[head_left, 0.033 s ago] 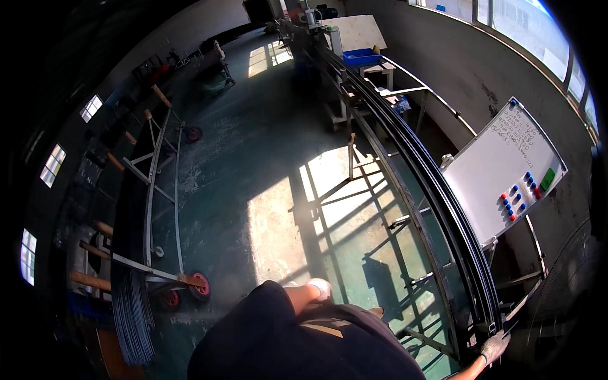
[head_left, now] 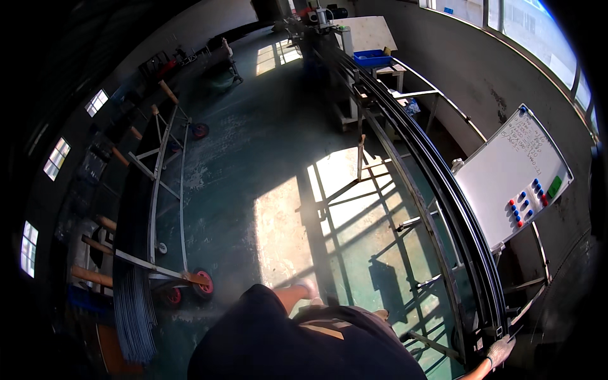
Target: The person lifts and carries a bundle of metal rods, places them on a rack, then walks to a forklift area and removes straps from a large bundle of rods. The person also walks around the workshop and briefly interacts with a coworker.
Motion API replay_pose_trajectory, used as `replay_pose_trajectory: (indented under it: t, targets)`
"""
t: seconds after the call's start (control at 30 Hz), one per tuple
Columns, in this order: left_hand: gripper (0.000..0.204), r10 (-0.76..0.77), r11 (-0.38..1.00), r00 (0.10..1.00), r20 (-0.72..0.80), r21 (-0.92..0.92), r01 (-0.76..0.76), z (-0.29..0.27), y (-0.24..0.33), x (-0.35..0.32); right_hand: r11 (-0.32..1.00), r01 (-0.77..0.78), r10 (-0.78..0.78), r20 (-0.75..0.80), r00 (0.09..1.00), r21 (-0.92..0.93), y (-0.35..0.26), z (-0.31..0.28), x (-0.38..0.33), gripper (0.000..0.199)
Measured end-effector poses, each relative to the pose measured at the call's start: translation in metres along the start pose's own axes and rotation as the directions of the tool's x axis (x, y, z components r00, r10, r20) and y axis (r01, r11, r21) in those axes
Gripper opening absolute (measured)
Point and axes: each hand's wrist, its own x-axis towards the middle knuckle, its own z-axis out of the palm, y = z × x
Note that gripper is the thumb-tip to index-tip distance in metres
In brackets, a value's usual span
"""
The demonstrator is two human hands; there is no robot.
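Note:
At the lower right, my right hand [head_left: 500, 350] wears a pale work glove and is closed at the near end of a long black profile [head_left: 484, 278]. It is one of several that lie side by side along a metal rack [head_left: 423, 237]. My left hand [head_left: 308, 290], also in a light glove, hangs in front of my body over the floor, away from the rack. Motion smears it, so its fingers cannot be made out.
A whiteboard [head_left: 513, 174] with round magnets stands right of the rack. At the rack's far end are a machine [head_left: 323, 22] and a blue bin [head_left: 372, 58]. A wheeled frame [head_left: 152, 263] with wood-ended arms and a bundle of thin strips [head_left: 133, 316] is on the left.
My left hand has swung slightly left and closer to my body, and now blurs. The view has shifted a little. My right hand stays at the profile's end.

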Motion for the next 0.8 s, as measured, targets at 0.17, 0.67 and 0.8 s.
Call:
replay_pose_trajectory:
  t: [0.17, 0.67, 0.8]
  targets:
    - [0.043, -0.168, 0.961, 0.985, 0.027, -0.219, 0.17, 0.021, -0.131, -0.061, 0.98, -0.013, -0.09, -0.505, 0.858, -0.197, -0.012, -0.008, -0.056, 0.047]
    - [0.042, -0.029, 0.817, 0.999, 0.017, -0.576, 0.033, 0.102, -0.157, -0.092, 0.589, 0.736, 0.066, 0.928, 0.367, -0.333, -0.021, 0.264, -0.374, 0.037]
    - [0.048, 0.021, 0.824, 0.999, -0.037, -0.566, -0.038, 0.073, -0.187, -0.106, 0.204, 0.979, 0.065, 0.998, 0.007, -0.02, -0.02, 0.341, -0.368, 0.035]
